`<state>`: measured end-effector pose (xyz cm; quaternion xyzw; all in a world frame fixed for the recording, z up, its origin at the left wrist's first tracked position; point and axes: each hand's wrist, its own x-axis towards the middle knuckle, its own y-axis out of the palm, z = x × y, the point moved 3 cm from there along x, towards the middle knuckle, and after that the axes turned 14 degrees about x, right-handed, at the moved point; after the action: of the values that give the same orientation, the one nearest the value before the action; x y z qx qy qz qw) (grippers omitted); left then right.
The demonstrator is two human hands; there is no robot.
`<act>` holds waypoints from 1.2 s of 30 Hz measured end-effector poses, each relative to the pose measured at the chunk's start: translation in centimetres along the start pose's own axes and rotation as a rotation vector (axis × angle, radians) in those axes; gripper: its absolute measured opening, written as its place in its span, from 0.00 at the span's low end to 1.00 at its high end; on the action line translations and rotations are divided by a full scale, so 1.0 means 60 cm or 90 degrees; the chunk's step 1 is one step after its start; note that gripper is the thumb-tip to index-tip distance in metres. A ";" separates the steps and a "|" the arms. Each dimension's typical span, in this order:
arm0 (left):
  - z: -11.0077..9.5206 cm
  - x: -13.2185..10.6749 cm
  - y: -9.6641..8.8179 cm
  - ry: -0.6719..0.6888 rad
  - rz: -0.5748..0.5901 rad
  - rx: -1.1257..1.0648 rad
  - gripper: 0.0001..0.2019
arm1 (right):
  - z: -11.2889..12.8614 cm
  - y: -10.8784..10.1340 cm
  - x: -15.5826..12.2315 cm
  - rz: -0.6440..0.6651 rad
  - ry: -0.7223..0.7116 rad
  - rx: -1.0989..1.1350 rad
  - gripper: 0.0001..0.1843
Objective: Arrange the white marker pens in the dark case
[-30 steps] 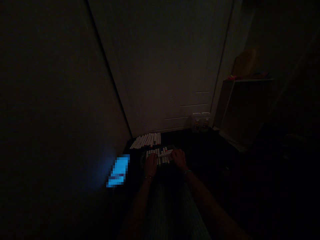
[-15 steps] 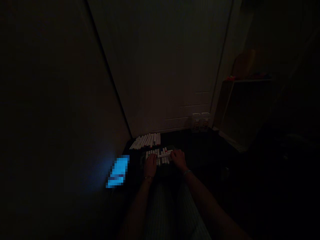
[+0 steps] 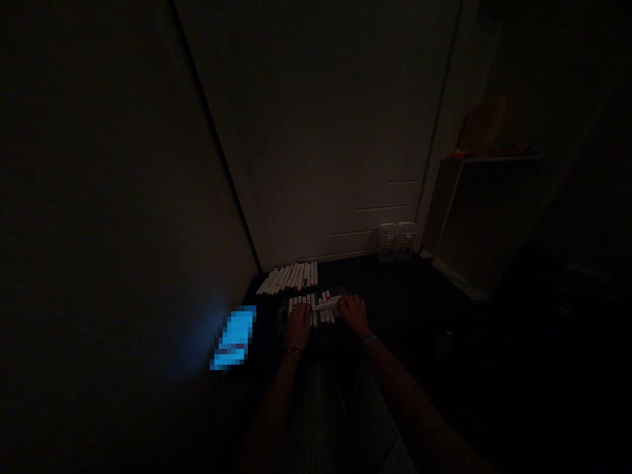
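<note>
In dim light, a white marker (image 3: 326, 305) lies crosswise between my two hands, above a row of other markers (image 3: 323, 317) in a clear case (image 3: 282, 317). My right hand (image 3: 352, 312) is closed around the marker's right end. At its other end, my left hand (image 3: 297, 322) has its fingertips closed on the marker and rests over the left part of the row. The row's markers are white, and a few show blue or red ends. Fingertips and the case's near edge are partly hidden in the dark.
Several white markers (image 3: 289, 278) lie fanned out at the back left of the dark table (image 3: 355, 276). Two clear packages (image 3: 396, 242) stand by the wall at the back right. A glowing blurred screen (image 3: 234, 338) is on the left. A shelf unit (image 3: 486, 197) stands farther right.
The picture is slightly brighter. Both hands and the marker between them stay in nearly the same place.
</note>
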<state>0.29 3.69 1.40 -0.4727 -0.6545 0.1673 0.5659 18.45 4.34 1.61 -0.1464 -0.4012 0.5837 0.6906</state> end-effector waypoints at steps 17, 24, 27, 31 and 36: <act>0.001 -0.001 0.002 -0.008 0.019 0.011 0.13 | -0.003 0.002 0.003 -0.027 0.024 0.045 0.16; -0.001 0.000 -0.003 -0.008 0.016 -0.009 0.13 | 0.000 0.002 0.001 -0.044 0.023 0.074 0.18; -0.002 -0.001 -0.004 -0.007 0.021 -0.008 0.13 | -0.001 0.004 -0.001 -0.051 0.010 0.081 0.17; -0.005 -0.001 -0.007 -0.006 0.030 -0.007 0.13 | -0.003 0.006 0.000 -0.058 0.004 0.081 0.17; -0.012 -0.001 -0.012 -0.021 0.051 0.000 0.12 | -0.005 0.005 0.000 -0.070 0.024 0.085 0.18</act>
<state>0.60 3.07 2.11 -0.4954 -0.6443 0.1978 0.5480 18.46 4.54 1.20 -0.0888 -0.3560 0.5675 0.7371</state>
